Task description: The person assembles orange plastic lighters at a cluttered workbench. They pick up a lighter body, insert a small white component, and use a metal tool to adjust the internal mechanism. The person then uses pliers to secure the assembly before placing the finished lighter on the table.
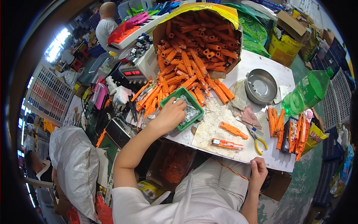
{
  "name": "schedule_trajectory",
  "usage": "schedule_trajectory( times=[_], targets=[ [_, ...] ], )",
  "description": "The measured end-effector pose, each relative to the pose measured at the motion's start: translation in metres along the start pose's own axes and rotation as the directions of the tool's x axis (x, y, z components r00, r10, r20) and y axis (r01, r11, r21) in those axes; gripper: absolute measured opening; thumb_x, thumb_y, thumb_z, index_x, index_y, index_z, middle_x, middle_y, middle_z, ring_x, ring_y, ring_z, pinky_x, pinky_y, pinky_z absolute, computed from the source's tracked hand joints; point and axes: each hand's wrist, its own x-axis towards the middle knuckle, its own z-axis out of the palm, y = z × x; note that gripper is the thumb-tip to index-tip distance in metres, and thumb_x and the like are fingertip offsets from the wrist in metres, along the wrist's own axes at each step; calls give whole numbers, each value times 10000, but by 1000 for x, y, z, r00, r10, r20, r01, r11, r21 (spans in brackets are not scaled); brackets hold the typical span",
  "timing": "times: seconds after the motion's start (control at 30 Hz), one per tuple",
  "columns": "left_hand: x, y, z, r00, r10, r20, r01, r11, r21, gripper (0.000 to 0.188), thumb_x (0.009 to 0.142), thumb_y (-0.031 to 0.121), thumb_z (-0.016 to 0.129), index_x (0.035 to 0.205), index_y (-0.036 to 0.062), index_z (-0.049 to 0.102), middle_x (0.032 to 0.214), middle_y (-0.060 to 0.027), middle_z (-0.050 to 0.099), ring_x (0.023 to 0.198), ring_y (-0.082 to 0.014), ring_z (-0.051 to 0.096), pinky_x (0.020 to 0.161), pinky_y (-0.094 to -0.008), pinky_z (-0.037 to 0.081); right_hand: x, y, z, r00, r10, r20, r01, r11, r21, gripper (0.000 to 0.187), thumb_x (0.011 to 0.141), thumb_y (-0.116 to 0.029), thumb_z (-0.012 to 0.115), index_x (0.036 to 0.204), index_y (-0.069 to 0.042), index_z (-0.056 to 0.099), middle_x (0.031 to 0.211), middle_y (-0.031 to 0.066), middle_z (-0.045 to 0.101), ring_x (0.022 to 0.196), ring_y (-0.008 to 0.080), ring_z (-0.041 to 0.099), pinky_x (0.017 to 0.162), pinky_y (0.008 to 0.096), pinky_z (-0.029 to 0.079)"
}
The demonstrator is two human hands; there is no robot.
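My left hand (170,116) dips into a small green tray (198,117) of small translucent and grey parts (190,112). Its fingers are curled together among the parts, and what they pinch is hidden. By the table's front edge, my right hand (258,174) is closed, its fingertips pressed together on something too small to make out. A thin orange-and-dark wire (233,171) runs across my lap up to this hand. On the worn white board lie an orange plastic housing (233,130) and another orange housing (226,144) with parts fitted in it. Yellow-handled pliers (256,140) rest beside them.
A large yellow bag (233,15) spills many orange housings (194,63) over the table's back. Right of it stand a round metal bowl (261,86), a green bottle (307,91) and grouped orange pieces (298,136). A power supply (140,67) and white sack (76,164) are left.
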Motion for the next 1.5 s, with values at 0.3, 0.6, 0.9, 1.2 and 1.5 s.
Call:
schedule_trajectory(
  times=[0.3, 0.6, 0.9, 1.2, 1.5],
  targets=[
    [-1, -1, 8, 999, -18, 28, 19, 999, -26, 82, 685, 158, 679, 697, 77, 671, 828, -48, 539, 954, -206, 501, 917, -362, 367, 1, -7, 2, 998, -56, 26, 56, 998, -30, 138, 879, -85, 621, 804, 10, 553, 857, 8, 516, 770, 79, 446, 715, 209, 366],
    [-15, 8, -29, 946, -215, -243, 113, 920, -375, 109, 724, 157, 715, 766, 63, 680, 822, -48, 534, 910, -220, 503, 851, -364, 383, -2, -14, 5, 999, -21, 28, 21, 1000, -2, 137, 848, -87, 652, 795, 16, 579, 877, 39, 537, 825, 112, 488, 757, 229, 388],
    [-10, 162, -4, 966, -252, 51, -27, -297, -955, 127, 805, 124, 716, 878, 22, 698, 853, -6, 564, 863, -118, 512, 805, -251, 401, 1, -65, 51, 943, -262, 205, 234, 961, 148, 77, 853, -46, 626, 854, 25, 596, 890, 77, 586, 825, 131, 534, 724, 242, 433],
    [-6, 173, -7, 974, -167, 154, 46, -519, -854, 127, 819, 90, 699, 904, -2, 679, 901, -14, 541, 870, -101, 501, 779, -232, 406, -6, -64, 47, 950, -72, 303, -10, 966, 258, 149, 905, -115, 614, 923, 32, 601, 865, 73, 646, 817, 111, 585, 754, 232, 465],
    [-6, 179, -7, 968, -119, 223, 87, -671, -736, 130, 823, 85, 693, 926, 6, 685, 918, -11, 547, 892, -99, 510, 812, -240, 407, -6, -60, 45, 945, -11, 326, -87, 955, 284, 148, 898, -114, 625, 916, 32, 605, 862, 55, 640, 810, 102, 576, 738, 224, 458]
  ],
)
